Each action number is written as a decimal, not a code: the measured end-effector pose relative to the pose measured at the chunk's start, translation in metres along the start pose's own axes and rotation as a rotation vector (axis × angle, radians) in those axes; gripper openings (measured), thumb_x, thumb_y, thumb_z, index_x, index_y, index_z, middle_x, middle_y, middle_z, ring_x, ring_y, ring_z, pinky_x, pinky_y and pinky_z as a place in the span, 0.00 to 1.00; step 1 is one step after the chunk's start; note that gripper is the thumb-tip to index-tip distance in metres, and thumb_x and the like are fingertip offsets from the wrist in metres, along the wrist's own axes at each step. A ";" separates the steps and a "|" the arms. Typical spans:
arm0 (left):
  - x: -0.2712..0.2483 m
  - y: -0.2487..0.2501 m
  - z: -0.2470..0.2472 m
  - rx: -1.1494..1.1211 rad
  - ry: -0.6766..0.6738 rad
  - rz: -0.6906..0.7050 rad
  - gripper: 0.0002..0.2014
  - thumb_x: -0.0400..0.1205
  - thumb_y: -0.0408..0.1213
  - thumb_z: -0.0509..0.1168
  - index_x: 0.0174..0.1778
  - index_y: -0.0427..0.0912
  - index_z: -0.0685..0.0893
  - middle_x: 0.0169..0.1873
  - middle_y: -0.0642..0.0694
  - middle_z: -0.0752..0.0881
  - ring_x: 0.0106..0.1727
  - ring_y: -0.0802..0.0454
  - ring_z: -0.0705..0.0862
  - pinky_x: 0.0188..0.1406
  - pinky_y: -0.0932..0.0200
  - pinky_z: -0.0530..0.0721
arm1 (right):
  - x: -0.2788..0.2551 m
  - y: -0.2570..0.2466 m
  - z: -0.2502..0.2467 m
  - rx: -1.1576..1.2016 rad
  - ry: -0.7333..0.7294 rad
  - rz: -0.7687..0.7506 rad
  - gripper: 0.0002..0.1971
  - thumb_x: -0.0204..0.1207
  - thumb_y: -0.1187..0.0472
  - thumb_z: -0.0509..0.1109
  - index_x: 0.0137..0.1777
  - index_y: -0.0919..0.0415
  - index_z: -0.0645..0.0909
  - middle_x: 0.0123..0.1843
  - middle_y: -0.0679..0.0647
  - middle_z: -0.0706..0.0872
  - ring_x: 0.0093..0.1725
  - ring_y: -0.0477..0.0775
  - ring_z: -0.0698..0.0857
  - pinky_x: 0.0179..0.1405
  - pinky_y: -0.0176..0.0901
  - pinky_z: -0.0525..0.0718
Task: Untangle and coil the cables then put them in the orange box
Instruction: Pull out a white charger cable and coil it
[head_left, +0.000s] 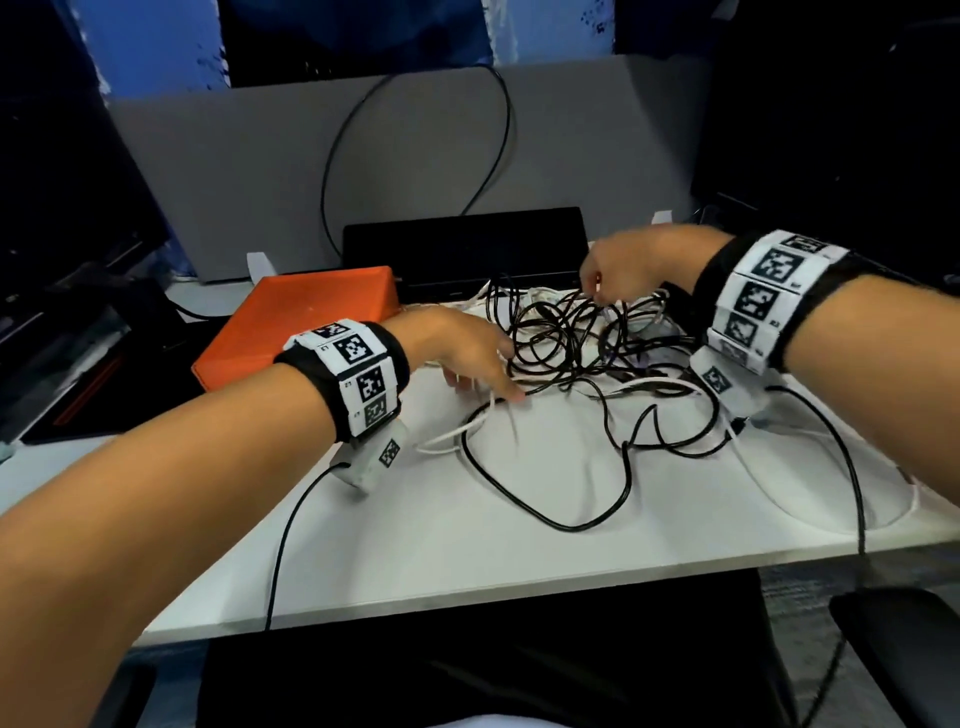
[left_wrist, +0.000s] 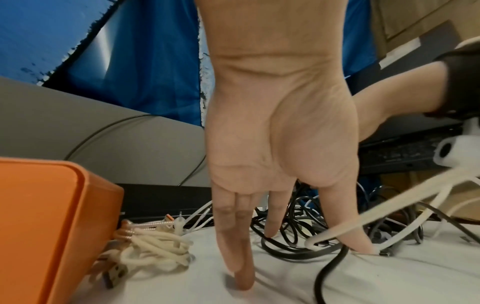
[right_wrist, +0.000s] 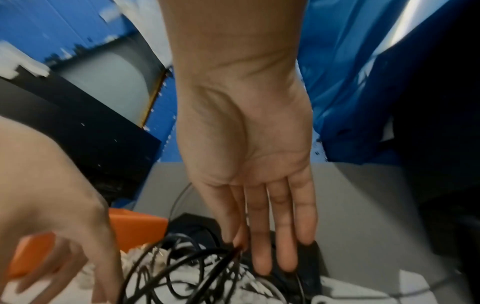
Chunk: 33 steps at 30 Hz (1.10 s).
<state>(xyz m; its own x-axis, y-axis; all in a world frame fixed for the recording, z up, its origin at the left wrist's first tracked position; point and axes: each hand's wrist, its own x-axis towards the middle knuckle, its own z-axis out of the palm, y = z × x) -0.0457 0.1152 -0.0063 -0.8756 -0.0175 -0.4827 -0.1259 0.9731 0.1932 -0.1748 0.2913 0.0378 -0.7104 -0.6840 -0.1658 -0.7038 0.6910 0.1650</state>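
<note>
My right fingers (right_wrist: 259, 236) pinch black cable (head_left: 561, 332) atop tangle; left hand (head_left: 457, 353) flat, fingers straight, pressing white cable (head_left: 467, 426) beside orange box (head_left: 301, 322).

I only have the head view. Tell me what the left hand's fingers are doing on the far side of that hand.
Observer: The left hand grips nothing; its straight fingers touch the table.
Operator: Report anything hidden beside the orange box.
Observer: A bunched cream braided cable lies on the table right beside the orange box.
Operator: Now the right hand.
Observer: The right hand pinches a black cable between thumb and forefinger; its other fingers are straight.
</note>
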 end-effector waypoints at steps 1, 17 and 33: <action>0.000 0.003 0.000 0.013 0.017 0.014 0.40 0.81 0.55 0.74 0.86 0.44 0.68 0.42 0.51 0.85 0.41 0.52 0.88 0.45 0.57 0.87 | 0.005 0.004 0.006 0.029 -0.050 0.010 0.12 0.79 0.64 0.70 0.61 0.56 0.87 0.56 0.54 0.90 0.55 0.61 0.89 0.61 0.55 0.88; 0.008 0.004 0.007 0.024 0.172 0.141 0.30 0.83 0.50 0.73 0.81 0.50 0.75 0.72 0.53 0.83 0.63 0.51 0.83 0.67 0.56 0.80 | 0.004 0.042 -0.005 1.008 0.088 0.204 0.15 0.89 0.62 0.58 0.65 0.70 0.80 0.47 0.68 0.92 0.29 0.58 0.91 0.30 0.44 0.86; 0.016 0.015 0.008 0.073 0.106 0.123 0.43 0.81 0.51 0.75 0.89 0.51 0.61 0.86 0.51 0.67 0.85 0.49 0.67 0.76 0.61 0.66 | 0.034 0.028 0.058 0.369 -0.135 0.108 0.22 0.79 0.63 0.75 0.73 0.56 0.80 0.46 0.56 0.90 0.39 0.60 0.90 0.34 0.48 0.87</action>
<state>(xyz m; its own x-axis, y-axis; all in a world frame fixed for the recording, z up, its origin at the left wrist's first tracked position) -0.0582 0.1315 -0.0182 -0.9272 0.0820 -0.3655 0.0159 0.9835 0.1803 -0.2189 0.3007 -0.0194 -0.7564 -0.5829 -0.2968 -0.5596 0.8116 -0.1676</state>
